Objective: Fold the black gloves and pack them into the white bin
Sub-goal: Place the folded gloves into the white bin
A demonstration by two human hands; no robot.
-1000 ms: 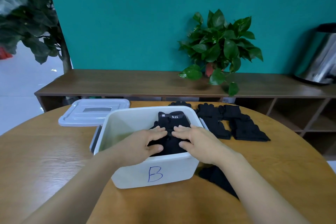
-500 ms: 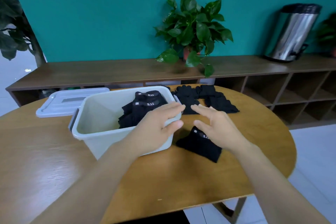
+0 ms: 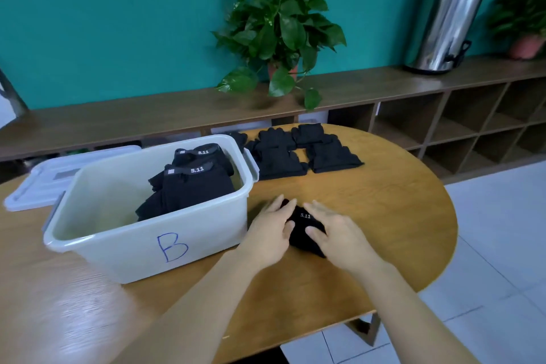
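Two hands frame the black glove (image 3: 304, 230) on the table (image 3: 384, 216) just beside the white bin (image 3: 141, 248): your left hand (image 3: 270, 230) and right hand (image 3: 336, 233) rest on its edges, fingers fairly straight, pinching nothing. Lift it loosely and the fold may fall open. The stack inside (image 3: 192, 186) leans, so a careless drop could topple it.

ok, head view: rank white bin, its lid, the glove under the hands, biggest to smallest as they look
1. white bin
2. lid, partly hidden behind the bin and farther off, so true size unsure
3. glove, mostly covered by left hand and right hand
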